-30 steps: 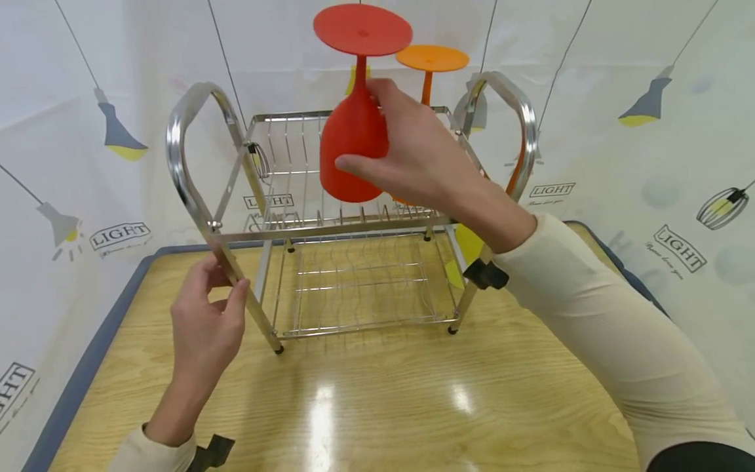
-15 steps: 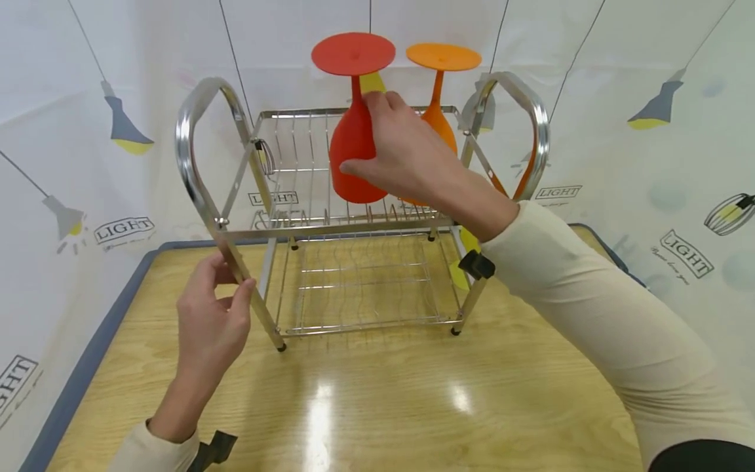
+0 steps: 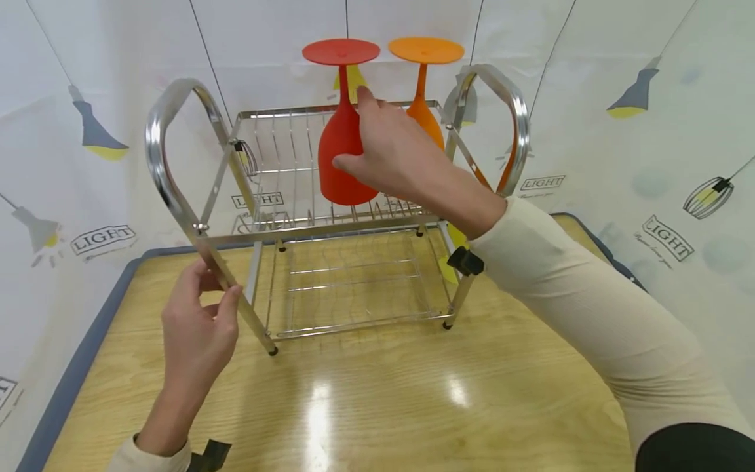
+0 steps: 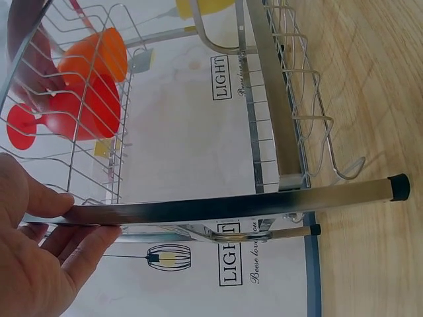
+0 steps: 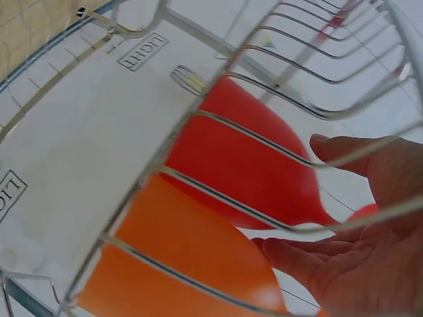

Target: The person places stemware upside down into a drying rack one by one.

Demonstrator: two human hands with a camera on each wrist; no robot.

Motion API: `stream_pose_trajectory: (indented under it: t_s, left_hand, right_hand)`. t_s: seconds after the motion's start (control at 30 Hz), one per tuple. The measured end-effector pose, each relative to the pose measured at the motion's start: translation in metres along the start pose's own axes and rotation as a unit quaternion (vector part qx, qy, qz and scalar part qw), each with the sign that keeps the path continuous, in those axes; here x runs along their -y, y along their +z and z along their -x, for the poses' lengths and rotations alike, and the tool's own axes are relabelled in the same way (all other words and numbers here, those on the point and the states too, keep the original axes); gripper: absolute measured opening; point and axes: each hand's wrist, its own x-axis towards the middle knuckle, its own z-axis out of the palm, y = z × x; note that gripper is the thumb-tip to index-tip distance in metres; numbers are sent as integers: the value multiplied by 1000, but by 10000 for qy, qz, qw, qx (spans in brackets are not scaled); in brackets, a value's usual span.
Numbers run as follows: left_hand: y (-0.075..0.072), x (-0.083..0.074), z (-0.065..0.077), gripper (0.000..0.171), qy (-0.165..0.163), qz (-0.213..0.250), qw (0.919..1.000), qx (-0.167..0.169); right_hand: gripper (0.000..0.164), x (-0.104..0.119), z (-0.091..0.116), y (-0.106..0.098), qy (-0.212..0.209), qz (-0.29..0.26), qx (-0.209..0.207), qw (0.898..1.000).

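Observation:
In the head view a red plastic goblet (image 3: pixel 344 160) stands upside down on the upper tier of a metal dish rack (image 3: pixel 312 231), base uppermost. Beside it, an orange goblet (image 3: pixel 426 121) is also upside down, partly behind my right hand (image 3: pixel 395 147). That hand is around the red bowl, its thumb on the near side. The right wrist view shows its thumb (image 5: pixel 344 148) and fingers extended loosely, with a slim gap to the red goblet. My left hand (image 3: pixel 200 321) grips the rack's front left leg, pinched between thumb and fingers in the left wrist view (image 4: pixel 49 218).
The rack's lower wire tier (image 3: pixel 354 288) sits just above the wooden table (image 3: pixel 377 393). Curved metal handles (image 3: pixel 156 141) rise at both ends. Behind stands a white backdrop (image 3: pixel 590 39) printed with lamps. A blue edge (image 3: pixel 88 341) borders the table.
The red goblet has come down onto the upper tier beside the orange one. My right fingers have loosened slightly from it. The left hand keeps its grip on the leg. The head view shifts a little.

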Motion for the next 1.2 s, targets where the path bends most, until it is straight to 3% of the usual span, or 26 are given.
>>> stream_pose_trajectory:
  t_s: [0.27,0.53,0.73,0.93,1.07,1.2]
  left_hand:
    - [-5,0,2,34,60,-134,9999,-86]
    - [-5,1,2,35,96,-108,9999,-58]
    - [-4,0,4,36,94,-113,9999,-26]
    - [-4,0,3,38,85,-216,9997,3]
    - [-4,1,4,38,97,-208,9997,21]
    - [-3,3,4,38,139,-93,9999,15]
  right_hand:
    - [63,2,33,-21,-256,-30,-530,9983]
    - [55,-2,54,-23,-661,-217,-1084,9917]
    - [42,-9,74,-20,-1371,-470,-1673,9752]
    - [33,-33,85,1,-2075,-842,-2108,9515]
    - [30,-35,98,7,-2156,-1170,-2169,9449]
    - [23,-27,112,6,-2031,-1426,-2098,9457]
